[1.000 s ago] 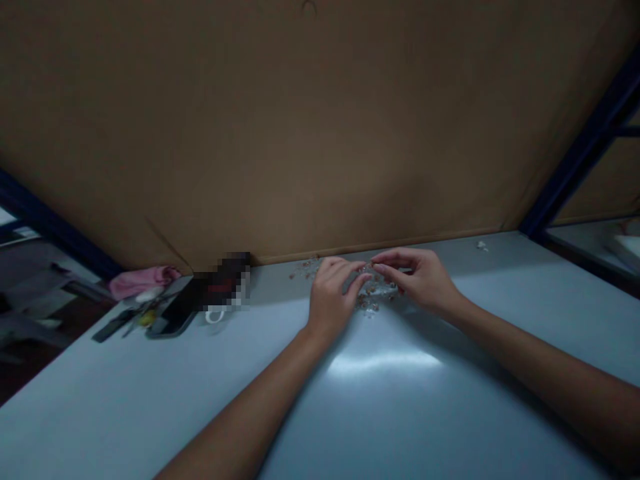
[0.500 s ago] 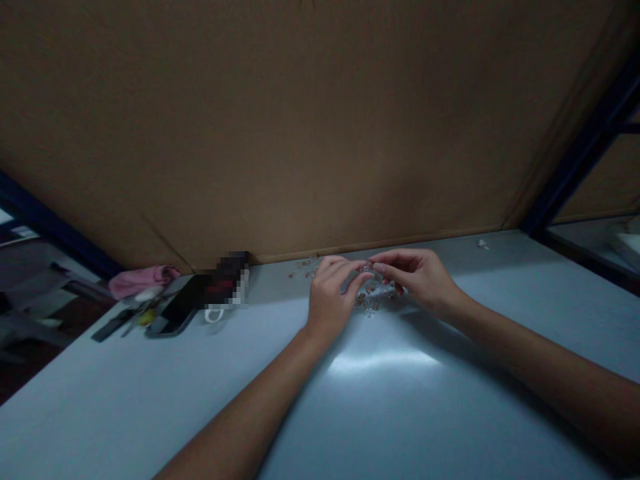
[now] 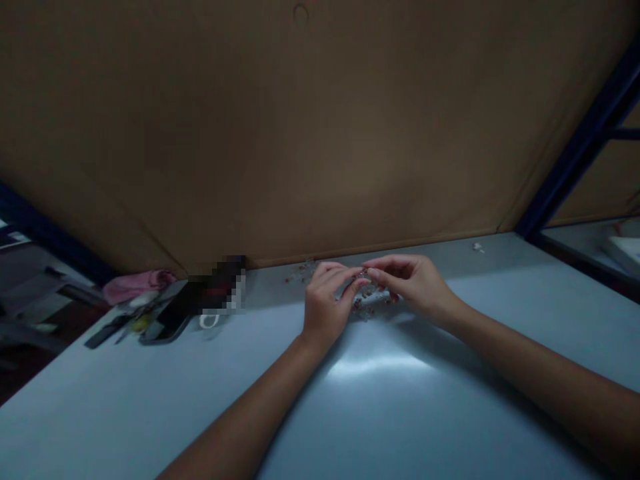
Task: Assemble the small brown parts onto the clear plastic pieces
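Note:
My left hand (image 3: 327, 301) is closed in a pinch, thumb and fingertips meeting on a small clear-and-copper piece (image 3: 364, 272). From the other side my right hand (image 3: 415, 283) pinches the same spot with thumb and forefinger, so the tips of both hands nearly touch. The piece is too small and blurred to name its kind. Just below the fingers lies a loose pile of similar small clear and copper-coloured pieces (image 3: 364, 310), partly hidden by the hands. Behind my left hand a second scatter of small pieces (image 3: 299, 271) lies close to the board.
A brown board (image 3: 320, 133) rises at the back of the grey table (image 3: 200, 400). On the left lie a pink cloth (image 3: 137, 287), a dark phone (image 3: 173, 317), a yellow item (image 3: 141, 324) and a white loop (image 3: 209, 321). A small white scrap (image 3: 479, 247) lies at the back right.
The view has shifted slightly. Both hands stay together over the pile, their fingertips drawn a little closer around the small piece.

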Demonstrator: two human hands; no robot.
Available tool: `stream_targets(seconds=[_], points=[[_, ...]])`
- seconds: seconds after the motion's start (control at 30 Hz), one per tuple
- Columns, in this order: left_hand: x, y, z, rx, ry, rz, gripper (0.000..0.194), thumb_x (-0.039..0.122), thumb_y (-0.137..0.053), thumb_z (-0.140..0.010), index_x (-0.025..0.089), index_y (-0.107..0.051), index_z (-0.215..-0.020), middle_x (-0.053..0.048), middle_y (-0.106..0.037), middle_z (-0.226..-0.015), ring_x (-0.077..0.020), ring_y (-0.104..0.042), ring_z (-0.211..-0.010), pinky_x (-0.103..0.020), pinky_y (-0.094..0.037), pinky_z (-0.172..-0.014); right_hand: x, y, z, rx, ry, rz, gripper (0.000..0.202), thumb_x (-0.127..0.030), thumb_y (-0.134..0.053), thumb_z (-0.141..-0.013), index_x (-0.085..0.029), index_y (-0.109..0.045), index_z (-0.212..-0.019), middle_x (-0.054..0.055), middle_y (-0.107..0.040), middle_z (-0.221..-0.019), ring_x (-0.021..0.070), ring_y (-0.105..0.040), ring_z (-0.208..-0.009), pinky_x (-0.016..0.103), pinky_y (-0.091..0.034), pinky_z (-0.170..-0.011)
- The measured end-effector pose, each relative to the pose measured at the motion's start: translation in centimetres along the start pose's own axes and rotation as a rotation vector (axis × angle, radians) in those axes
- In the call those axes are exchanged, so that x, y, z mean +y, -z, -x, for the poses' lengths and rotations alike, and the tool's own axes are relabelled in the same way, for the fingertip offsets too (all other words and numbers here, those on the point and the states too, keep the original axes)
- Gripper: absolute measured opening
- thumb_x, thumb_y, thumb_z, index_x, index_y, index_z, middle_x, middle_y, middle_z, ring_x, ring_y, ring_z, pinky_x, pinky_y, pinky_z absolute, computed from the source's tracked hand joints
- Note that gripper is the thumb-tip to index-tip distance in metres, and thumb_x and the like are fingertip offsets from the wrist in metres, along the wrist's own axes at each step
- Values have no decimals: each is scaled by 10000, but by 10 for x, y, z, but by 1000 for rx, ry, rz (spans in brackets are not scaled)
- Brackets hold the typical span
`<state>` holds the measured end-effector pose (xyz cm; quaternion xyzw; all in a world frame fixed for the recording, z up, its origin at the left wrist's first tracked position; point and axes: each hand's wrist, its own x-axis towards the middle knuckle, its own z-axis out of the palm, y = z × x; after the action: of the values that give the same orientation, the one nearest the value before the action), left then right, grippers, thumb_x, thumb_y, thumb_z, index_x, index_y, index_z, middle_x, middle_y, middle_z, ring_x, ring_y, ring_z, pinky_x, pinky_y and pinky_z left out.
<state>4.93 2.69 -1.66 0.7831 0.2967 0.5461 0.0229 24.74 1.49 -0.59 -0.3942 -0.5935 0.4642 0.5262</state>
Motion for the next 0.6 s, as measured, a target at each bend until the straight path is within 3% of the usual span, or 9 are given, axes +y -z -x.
stream_targets(seconds=[0.17, 0.3, 0.43, 0.6], points=[[0, 2, -1, -51, -17, -40, 143, 309, -787, -951, 230, -790, -1070, -46, -814, -980, -231, -676, -954, -406, -573, -874, 1, -2, 2, 51, 132, 143, 328, -471, -825, -858, -193, -821, -1031, 85, -815, -979, 195, -718, -787, 290, -528, -640], [-5, 4, -2, -45, 98, -68, 309, 382, -735, -990, 223, -720, -1255, -69, -797, -1050, -241, -688, -1039, -414, -553, -951, 7, 3, 2, 78, 243, 340, 281, -411, -756, -932, -214, -785, -1131, 76, -804, -1005, 197, -710, -789, 296, -513, -638], [-17, 7, -3, 39, 255, -113, 206, 342, -607, -1056, 200, -729, -1141, -75, -781, -1029, -234, -692, -1007, -397, -542, -928, 12, 11, 1, -81, 454, 679, 138, -271, -665, -987, -234, -779, -1056, 54, -777, -945, 172, -646, -727, 312, -498, -700], [-24, 5, -1, -126, 150, -207, 53, 210, -681, -958, 213, -731, -940, -51, -770, -981, -269, -659, -1046, -458, -503, -1000, 8, 15, 3, -275, 541, 907, 181, -134, -630, -944, -228, -764, -1024, 62, -746, -929, 192, -636, -811, 313, -472, -750]])
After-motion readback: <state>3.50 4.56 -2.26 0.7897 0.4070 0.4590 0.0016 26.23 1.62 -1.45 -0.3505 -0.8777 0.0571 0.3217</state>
